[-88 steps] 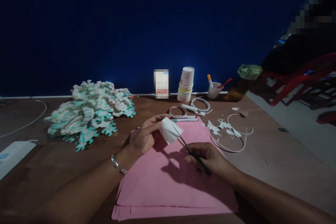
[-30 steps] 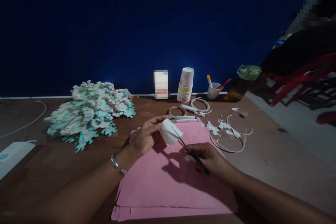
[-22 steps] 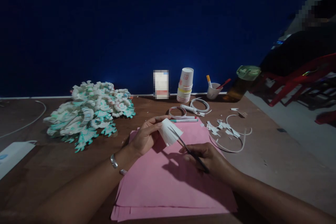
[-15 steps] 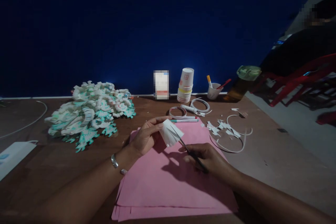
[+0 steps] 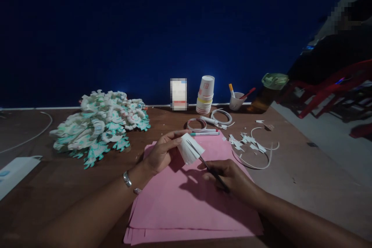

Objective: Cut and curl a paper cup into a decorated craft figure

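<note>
My left hand (image 5: 161,153) pinches a white paper cup (image 5: 190,149) held on its side over a stack of pink paper sheets (image 5: 186,205). The cup's wall is slit into strips. My right hand (image 5: 229,176) grips dark scissors (image 5: 207,166), whose blades reach into the cup's cut edge. A silver bracelet sits on my left wrist.
A heap of white and teal cut paper pieces (image 5: 100,124) lies at the left. A stack of paper cups (image 5: 205,95), a cup with pens (image 5: 236,100), cut rims (image 5: 222,116), markers (image 5: 205,133) and scraps (image 5: 250,141) lie behind. Red chairs (image 5: 334,85) and a person stand at right.
The scissors have worked along the cup's edge, adding slits, and the cup has turned slightly in my left hand. Both hands stay in the same spot.
</note>
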A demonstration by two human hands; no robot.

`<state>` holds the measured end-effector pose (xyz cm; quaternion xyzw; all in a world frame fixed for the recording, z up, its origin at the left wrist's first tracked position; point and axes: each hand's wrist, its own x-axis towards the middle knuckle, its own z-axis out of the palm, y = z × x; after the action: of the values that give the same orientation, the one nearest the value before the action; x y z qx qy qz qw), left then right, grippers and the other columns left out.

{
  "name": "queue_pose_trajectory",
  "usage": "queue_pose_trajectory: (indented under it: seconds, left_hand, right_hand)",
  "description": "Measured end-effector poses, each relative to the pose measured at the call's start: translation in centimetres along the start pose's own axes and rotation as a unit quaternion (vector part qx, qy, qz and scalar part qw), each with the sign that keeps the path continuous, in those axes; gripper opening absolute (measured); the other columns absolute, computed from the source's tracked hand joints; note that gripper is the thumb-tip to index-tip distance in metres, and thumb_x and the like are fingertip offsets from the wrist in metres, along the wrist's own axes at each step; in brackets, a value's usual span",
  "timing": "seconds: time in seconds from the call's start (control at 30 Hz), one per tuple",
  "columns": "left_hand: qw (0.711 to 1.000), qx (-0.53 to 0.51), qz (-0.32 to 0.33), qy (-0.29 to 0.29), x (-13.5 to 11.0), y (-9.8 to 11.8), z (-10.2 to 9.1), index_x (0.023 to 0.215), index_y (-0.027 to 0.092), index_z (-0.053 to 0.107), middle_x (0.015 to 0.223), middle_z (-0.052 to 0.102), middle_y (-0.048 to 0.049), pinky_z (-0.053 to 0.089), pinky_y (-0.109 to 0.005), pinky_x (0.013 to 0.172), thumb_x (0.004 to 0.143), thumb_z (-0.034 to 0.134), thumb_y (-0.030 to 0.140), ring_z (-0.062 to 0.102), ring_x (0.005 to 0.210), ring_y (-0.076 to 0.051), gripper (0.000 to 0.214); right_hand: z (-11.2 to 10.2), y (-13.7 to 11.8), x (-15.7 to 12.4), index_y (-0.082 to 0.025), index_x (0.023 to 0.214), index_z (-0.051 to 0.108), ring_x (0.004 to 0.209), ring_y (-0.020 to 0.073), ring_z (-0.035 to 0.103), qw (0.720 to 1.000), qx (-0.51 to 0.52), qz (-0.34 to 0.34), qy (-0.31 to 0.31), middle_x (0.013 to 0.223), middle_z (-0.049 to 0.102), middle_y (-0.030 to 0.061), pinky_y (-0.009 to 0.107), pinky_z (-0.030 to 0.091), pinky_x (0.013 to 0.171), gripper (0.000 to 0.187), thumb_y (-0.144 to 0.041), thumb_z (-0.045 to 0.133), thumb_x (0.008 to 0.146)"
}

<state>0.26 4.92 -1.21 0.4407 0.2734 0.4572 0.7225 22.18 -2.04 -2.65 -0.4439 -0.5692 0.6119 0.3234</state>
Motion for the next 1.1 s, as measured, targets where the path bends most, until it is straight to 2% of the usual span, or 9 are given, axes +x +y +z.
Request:
queue_pose_trajectory:
  seconds: [0.2,0.53,0.83,1.1]
  left_hand:
    - [0.999,0.03,-0.012,-0.01,-0.27,0.12,0.15,0.113,0.017,0.074,0.114,0.073,-0.0103,0.049,-0.029,0.085,0.083,0.073,0.021,0.067,0.096,-0.02,0.03]
    - [0.999,0.031,-0.033,-0.005,-0.31,-0.01,0.05,0.117,0.017,0.072,0.118,0.072,-0.0126,0.048,-0.034,0.088,0.083,0.073,0.024,0.067,0.101,-0.023,0.034]
    - [0.999,0.021,-0.029,-0.011,-0.22,-0.19,-0.18,0.117,0.018,0.072,0.124,0.07,-0.0124,0.047,-0.036,0.093,0.083,0.073,0.022,0.064,0.108,-0.024,0.034]
    - [0.999,0.018,-0.013,-0.027,-0.01,-0.39,-0.32,0.116,0.018,0.072,0.122,0.07,-0.0113,0.047,-0.033,0.092,0.083,0.073,0.022,0.064,0.107,-0.023,0.033]
  right_hand:
    - [-0.07,0.12,0.12,-0.008,0.107,0.073,0.047,0.0067,0.037,1.0,-0.001,-0.01,-0.009,0.054,0.042,-0.0066,0.02,0.033,0.044,0.058,-0.059,0.074,0.079]
    - [-0.27,0.17,-0.2,-0.012,0.101,0.075,0.047,0.0059,0.031,0.999,-0.011,-0.028,-0.017,0.053,0.037,-0.008,0.018,0.031,0.043,0.046,-0.055,0.072,0.083]
    - [0.02,0.0,0.02,-0.01,0.102,0.075,0.047,0.0063,0.03,1.0,-0.007,-0.018,0.0,0.052,0.037,-0.0083,0.02,0.03,0.044,0.052,-0.055,0.077,0.077]
    - [-0.21,0.23,-0.13,-0.011,0.102,0.076,0.049,0.0073,0.03,0.998,-0.042,-0.045,-0.004,0.054,0.037,-0.0066,0.02,0.029,0.044,0.05,-0.057,0.071,0.083]
